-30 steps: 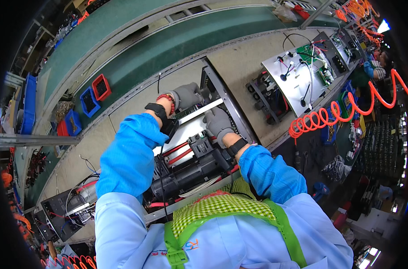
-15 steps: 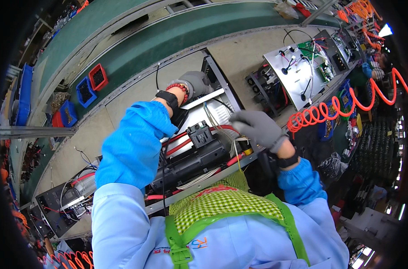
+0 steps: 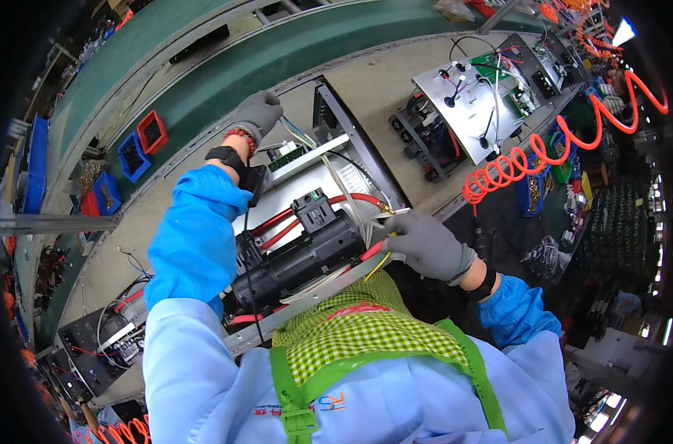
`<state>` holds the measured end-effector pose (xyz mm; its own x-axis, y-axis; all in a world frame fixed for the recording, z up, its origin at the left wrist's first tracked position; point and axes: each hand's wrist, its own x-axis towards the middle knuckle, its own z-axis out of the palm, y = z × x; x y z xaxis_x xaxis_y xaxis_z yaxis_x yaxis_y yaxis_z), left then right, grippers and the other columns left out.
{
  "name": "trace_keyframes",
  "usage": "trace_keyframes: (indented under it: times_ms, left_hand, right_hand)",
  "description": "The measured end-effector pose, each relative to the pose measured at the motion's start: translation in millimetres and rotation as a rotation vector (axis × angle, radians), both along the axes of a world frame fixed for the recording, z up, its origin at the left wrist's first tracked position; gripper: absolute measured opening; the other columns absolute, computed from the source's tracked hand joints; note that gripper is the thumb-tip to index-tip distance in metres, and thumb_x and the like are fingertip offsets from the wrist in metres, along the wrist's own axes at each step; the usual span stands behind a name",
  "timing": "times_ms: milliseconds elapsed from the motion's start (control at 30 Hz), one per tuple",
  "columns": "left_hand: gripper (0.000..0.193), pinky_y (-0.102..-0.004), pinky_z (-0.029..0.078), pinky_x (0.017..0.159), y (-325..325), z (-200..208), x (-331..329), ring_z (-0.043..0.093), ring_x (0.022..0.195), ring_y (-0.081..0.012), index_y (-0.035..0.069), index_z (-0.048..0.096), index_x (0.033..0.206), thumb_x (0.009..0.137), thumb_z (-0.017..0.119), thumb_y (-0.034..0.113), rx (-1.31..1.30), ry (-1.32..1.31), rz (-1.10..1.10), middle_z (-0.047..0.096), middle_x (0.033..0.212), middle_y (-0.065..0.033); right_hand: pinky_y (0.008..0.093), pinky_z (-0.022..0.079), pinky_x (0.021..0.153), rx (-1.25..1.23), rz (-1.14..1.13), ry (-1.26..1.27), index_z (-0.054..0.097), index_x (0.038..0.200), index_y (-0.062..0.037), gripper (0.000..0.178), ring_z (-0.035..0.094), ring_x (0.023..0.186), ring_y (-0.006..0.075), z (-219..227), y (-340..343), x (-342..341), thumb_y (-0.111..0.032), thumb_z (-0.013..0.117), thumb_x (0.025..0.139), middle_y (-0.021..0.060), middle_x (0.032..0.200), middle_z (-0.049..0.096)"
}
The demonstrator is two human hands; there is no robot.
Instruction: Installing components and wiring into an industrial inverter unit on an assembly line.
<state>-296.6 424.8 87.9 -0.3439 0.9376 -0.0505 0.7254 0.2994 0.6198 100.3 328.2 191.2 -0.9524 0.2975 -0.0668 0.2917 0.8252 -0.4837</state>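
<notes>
An open metal chassis (image 3: 277, 194) lies before me, with a black plastic housing (image 3: 307, 259) and thick red cables (image 3: 278, 222) on its near side. My left hand (image 3: 258, 115), in a grey glove, is at the chassis's far side with its fingers closed. Thin blue, green and white wires (image 3: 299, 135) run to its fingertips, close to a green circuit board (image 3: 286, 157). On the right, my gloved right hand (image 3: 425, 248) pinches the pale wire bundle (image 3: 397, 213) at the chassis's near right corner. A yellow wire (image 3: 378, 266) hangs below those fingers.
To the right stands another unit with a silver panel (image 3: 466, 103), and a coiled orange air hose (image 3: 499, 174) hangs in front of it. Red (image 3: 153, 132) and blue (image 3: 134, 157) parts bins sit at the left. Another wired unit (image 3: 99, 340) is at lower left.
My left hand has moved up and left from inside the chassis to its far side, uncovering the circuit board. My right hand has come down onto the pale wires.
</notes>
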Motion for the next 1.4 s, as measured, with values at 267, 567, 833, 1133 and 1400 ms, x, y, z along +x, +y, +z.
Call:
trace_keyframes:
  times_ms: [267, 567, 833, 1133, 1400]
  left_hand:
    - [0.048, -0.0372, 0.048, 0.093, -24, 33, 9, 0.064, 0.105, -0.0318, 0.003, 0.065, 0.118, 0.083, 0.065, 0.036, -0.191, 0.099, -0.104, 0.067, 0.113, -0.0182]
    - [0.058, -0.0403, 0.046, 0.099, -32, 46, 29, 0.058, 0.116, -0.0352, 0.006, 0.052, 0.134, 0.084, 0.063, 0.034, -0.246, 0.261, -0.196, 0.059, 0.128, -0.0199]
    - [0.022, -0.0441, 0.049, 0.083, -18, 36, 85, 0.061, 0.097, -0.0341, 0.012, 0.068, 0.101, 0.083, 0.057, 0.018, 0.103, 0.236, -0.681, 0.067, 0.100, -0.0110]
    - [0.034, -0.0406, 0.048, 0.091, -9, 2, 57, 0.063, 0.101, -0.0316, 0.014, 0.068, 0.113, 0.088, 0.053, 0.030, -0.183, -0.041, -0.634, 0.068, 0.110, -0.0128]
    - [0.019, -0.0451, 0.049, 0.080, -15, 12, 8, 0.063, 0.090, -0.0366, 0.011, 0.068, 0.093, 0.083, 0.060, 0.025, -0.014, 0.275, -0.362, 0.066, 0.095, -0.0153]
  right_hand:
    - [0.0279, 0.052, 0.075, -0.844, -0.494, 0.491, 0.063, 0.110, 0.0024, 0.031, 0.064, 0.077, 0.0135, 57, 6, -44, -0.022, 0.048, 0.099, 0.0095, 0.086, 0.066]
    - [0.0303, 0.052, 0.055, -1.017, -0.889, 0.102, 0.067, 0.096, 0.0018, 0.027, 0.062, 0.057, 0.0189, -82, 36, -115, -0.021, 0.054, 0.089, 0.0130, 0.073, 0.066]
    - [0.0318, 0.050, 0.053, -0.493, -0.682, 0.003, 0.068, 0.091, -0.0008, 0.024, 0.063, 0.054, 0.0204, -146, 71, -139, -0.020, 0.054, 0.085, 0.0125, 0.069, 0.067]
    - [0.0328, 0.050, 0.050, -0.922, -1.123, 0.167, 0.064, 0.100, 0.0013, 0.028, 0.061, 0.052, 0.0199, -119, 69, -158, -0.024, 0.055, 0.092, 0.0144, 0.075, 0.066]
    - [0.0409, 0.051, 0.078, -0.103, -0.567, -0.009, 0.064, 0.108, -0.0004, 0.038, 0.067, 0.087, 0.0338, -44, 88, -133, -0.033, 0.058, 0.090, 0.0208, 0.093, 0.068]
